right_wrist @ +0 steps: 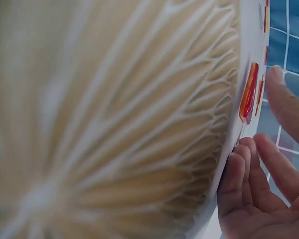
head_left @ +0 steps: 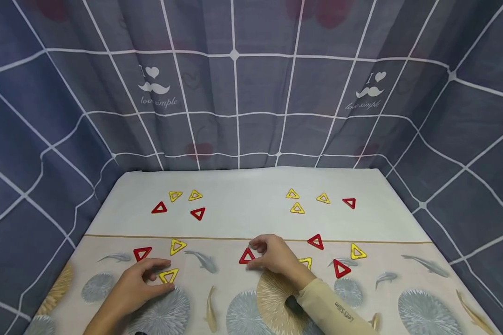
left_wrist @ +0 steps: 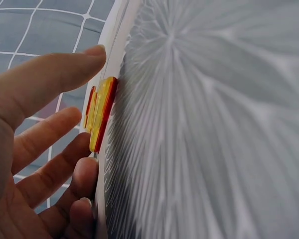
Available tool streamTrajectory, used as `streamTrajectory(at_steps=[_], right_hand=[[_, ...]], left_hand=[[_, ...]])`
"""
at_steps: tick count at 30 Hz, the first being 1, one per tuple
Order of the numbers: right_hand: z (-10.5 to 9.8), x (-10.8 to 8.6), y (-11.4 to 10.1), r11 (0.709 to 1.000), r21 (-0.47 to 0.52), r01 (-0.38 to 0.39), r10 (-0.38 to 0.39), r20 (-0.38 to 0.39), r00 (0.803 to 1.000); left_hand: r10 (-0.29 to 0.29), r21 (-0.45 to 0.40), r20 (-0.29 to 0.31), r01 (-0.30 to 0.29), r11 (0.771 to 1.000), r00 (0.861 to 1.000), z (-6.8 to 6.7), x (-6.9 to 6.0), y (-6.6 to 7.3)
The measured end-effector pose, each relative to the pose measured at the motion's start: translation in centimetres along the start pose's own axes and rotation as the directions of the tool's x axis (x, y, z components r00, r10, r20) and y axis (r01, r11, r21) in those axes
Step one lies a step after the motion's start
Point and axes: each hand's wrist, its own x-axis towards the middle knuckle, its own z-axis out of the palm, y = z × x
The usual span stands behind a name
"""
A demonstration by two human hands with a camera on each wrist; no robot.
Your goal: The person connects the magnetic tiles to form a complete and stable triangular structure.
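In the head view my left hand (head_left: 139, 289) reaches over the table with its thumb and index finger spread to either side of a yellow triangle frame (head_left: 168, 276). The left wrist view shows this triangle (left_wrist: 104, 114) on the cloth, not gripped. My right hand (head_left: 274, 255) has its thumb and index finger parted at the right side of a red triangle frame (head_left: 246, 256). Seen from the right wrist, the red triangle (right_wrist: 249, 93) lies flat beyond the fingers, which do not close on it. Another yellow triangle (head_left: 306, 263) is partly hidden behind the right hand.
Near the left hand lie a red triangle (head_left: 142, 253) and a yellow one (head_left: 177, 246). To the right are red triangles (head_left: 316, 241) and a yellow triangle (head_left: 358, 251). Several more red and yellow triangles lie farther back. A grey checked curtain (head_left: 255, 88) encloses the table (head_left: 243, 204).
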Motion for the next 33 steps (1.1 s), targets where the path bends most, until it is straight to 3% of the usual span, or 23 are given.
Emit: streamTrajectory(at_steps=[20,27,29,33], right_hand=[[0.46,0.76,-0.13,0.998,-0.054,-0.022,0.023,0.002,1.000],[0.56,0.81,-0.06,0.998,-0.051,-0.025,0.025,0.006,1.000],[0.56,0.83,-0.07,0.998,-0.053,-0.029,0.029,0.008,1.000],[0.61,0.88,-0.06,0.998,-0.052,-0.033,0.034,0.012,0.999]], left_hand=[[0.069,0.094,0.013,-0.069,0.993,0.998,-0.30,0.21,0.14],[0.140,0.104,-0.017,-0.137,0.985,0.990,-0.52,0.05,-0.13],[0.120,0.092,-0.012,-0.119,0.989,0.993,-0.46,0.06,-0.13],[0.015,0.058,0.021,-0.017,0.998,1.000,-0.28,0.14,0.09]])
